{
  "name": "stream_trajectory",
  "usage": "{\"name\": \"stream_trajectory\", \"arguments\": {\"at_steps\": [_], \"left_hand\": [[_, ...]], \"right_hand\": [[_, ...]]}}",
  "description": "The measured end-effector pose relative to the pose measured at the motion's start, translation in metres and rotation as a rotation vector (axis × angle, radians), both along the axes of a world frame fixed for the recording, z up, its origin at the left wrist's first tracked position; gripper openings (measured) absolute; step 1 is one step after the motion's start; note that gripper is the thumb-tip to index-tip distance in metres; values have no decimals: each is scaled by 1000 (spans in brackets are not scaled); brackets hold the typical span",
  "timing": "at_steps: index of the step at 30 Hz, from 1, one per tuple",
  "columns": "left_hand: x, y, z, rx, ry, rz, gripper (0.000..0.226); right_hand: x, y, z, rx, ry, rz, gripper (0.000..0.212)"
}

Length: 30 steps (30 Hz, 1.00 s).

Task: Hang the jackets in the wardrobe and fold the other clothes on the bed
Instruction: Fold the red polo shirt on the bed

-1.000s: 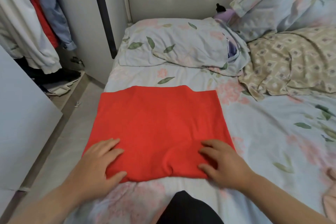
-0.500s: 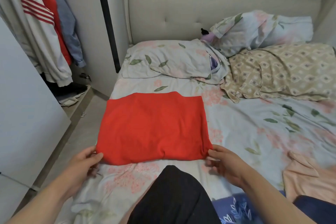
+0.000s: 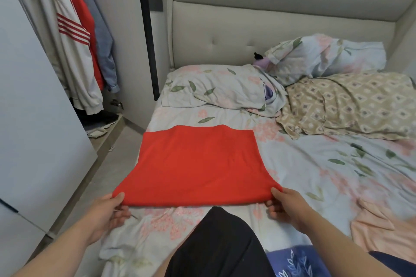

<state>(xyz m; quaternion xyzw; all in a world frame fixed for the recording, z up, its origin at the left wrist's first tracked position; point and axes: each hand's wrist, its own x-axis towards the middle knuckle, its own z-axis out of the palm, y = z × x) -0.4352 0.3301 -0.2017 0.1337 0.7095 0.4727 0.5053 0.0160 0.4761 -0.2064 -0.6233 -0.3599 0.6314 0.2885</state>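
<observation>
A folded red garment (image 3: 195,164) lies on the floral bed sheet (image 3: 315,171), its near edge lifted off the bed. My left hand (image 3: 108,211) pinches the near left corner and my right hand (image 3: 286,207) pinches the near right corner. Jackets (image 3: 74,36) hang in the open wardrobe at the left: a white one with red stripes, a red one and a blue one. A peach garment (image 3: 382,229) lies crumpled at the right edge of the bed. A blue patterned cloth (image 3: 290,263) shows at the bottom.
Floral pillows (image 3: 216,90) and a beige patterned pillow (image 3: 351,103) lie against the padded headboard (image 3: 270,29). A white wardrobe door (image 3: 33,119) stands open at the left beside a narrow strip of floor (image 3: 101,175). A black-clad knee (image 3: 218,247) is on the bed's near edge.
My hands slid off the top of the red garment to its near corners, took hold of them and lifted the near edge. The view has pulled back and up.
</observation>
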Motion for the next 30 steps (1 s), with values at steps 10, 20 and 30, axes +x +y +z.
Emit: {"name": "stream_trajectory", "arguments": {"at_steps": [10,20,30], "left_hand": [[-5,-5,-6,-28,12,97,18],[-14,5,30,207,214,-56,29],[-35,56,129,442,618,113,14]], "right_hand": [[9,0,1,-23,-75,-117,8],[-1,-3,37,403,-230,173,43],[-30,45,151,729,-203,-46,24]]}}
